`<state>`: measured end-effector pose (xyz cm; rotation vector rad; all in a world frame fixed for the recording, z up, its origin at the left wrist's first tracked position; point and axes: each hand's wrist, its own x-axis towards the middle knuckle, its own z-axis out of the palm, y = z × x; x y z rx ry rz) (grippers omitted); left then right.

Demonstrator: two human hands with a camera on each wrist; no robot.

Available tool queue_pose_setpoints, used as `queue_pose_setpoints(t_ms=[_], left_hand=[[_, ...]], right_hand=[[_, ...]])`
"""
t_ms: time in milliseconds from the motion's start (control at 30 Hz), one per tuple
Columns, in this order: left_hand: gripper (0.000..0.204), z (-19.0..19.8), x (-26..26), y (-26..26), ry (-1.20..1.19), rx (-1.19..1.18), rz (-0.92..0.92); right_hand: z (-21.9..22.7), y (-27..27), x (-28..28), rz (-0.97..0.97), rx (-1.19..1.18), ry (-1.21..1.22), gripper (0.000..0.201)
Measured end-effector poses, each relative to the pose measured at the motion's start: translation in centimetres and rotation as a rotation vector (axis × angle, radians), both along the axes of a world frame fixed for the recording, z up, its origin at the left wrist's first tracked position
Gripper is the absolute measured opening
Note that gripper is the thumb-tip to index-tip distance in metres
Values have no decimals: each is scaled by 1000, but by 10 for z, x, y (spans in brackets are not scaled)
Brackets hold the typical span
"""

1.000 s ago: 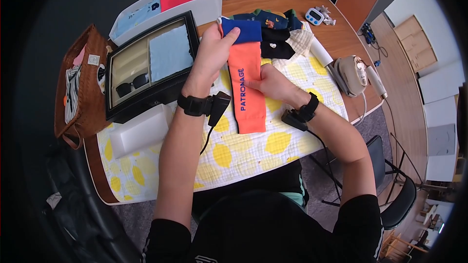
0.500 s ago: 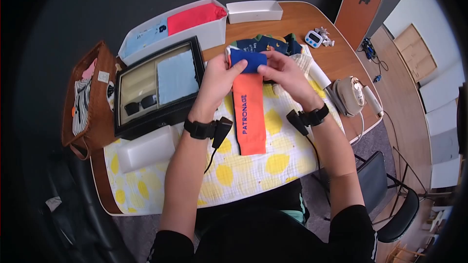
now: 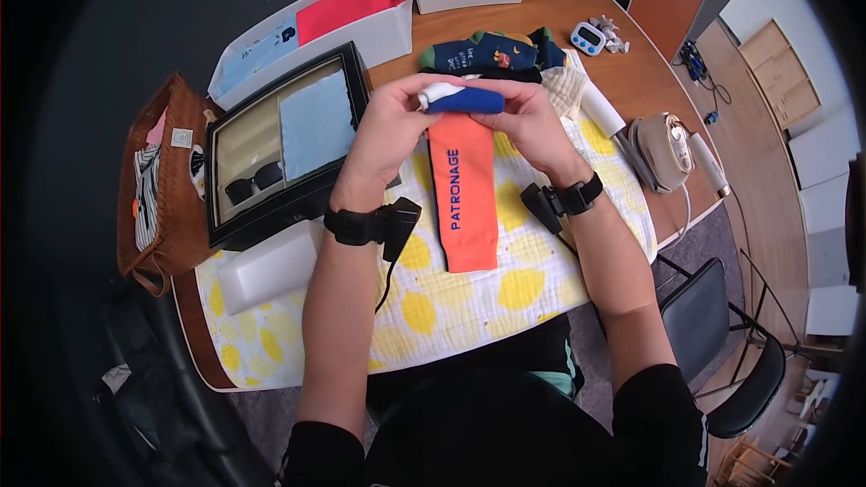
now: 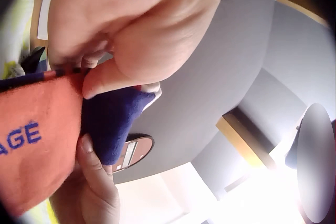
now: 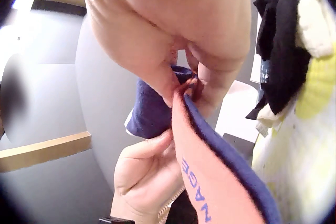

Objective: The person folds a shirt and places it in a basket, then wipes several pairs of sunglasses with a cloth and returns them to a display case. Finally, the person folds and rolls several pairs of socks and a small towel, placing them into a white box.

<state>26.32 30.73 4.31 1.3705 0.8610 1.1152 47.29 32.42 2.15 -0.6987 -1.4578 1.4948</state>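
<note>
An orange sock [image 3: 469,203] with blue lettering hangs toward me over the lemon-print cloth, its dark underside showing along one edge. Its blue end [image 3: 474,101] is turned over into a thick roll, with a white bit at the left. My left hand [image 3: 390,126] pinches the roll's left side, thumb on the near face. At the right side my right hand [image 3: 538,124] grips the same roll between thumb and fingers. In the left wrist view the left thumb presses where orange meets blue [image 4: 107,124]. The right wrist view has the right thumb and fingers around the fold [image 5: 178,90].
Dark patterned socks [image 3: 492,51] and a cream cloth [image 3: 564,90] lie behind the hands. A black display case [image 3: 287,203] and a small white box [image 3: 271,271] stand at left, beside a brown basket [image 3: 167,216]. Right are a timer [image 3: 588,38] and a beige corded appliance [image 3: 661,151].
My right hand has gone from the sock's orange middle up to its blue end. The blue part, flat before, is now turned into a roll between both hands.
</note>
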Motion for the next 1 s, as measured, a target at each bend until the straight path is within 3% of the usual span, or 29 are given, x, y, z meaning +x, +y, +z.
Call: queue_pose_setpoints(t_ms=[133,200,300,400,733,833,1000], left_hand=[[30,1,-2,2,-157,-183,103],[33,-4,-16,5,-288,-294,-14],[40,8,-6,-1,-79,-381,12],[43,3,-1,-2,38,-363,-19],[47,-1,6,-6,-24,-389,-177],[46,1,4,-7,-23,-346,-192],[38,5,1,-5,17,-282,-143]], right_hand=[[0,1,-4,-68,97,-45,34],[-2,2,-5,-92,233,-69,32],[-3,1,-8,-111,252,-36,30],[-3,-1,-7,-152,208,-7,31],[-1,-2,-2,-179,159,147,37],[3,-5,1,-143,58,222,39],[14,-5,11,72,-71,360,36]])
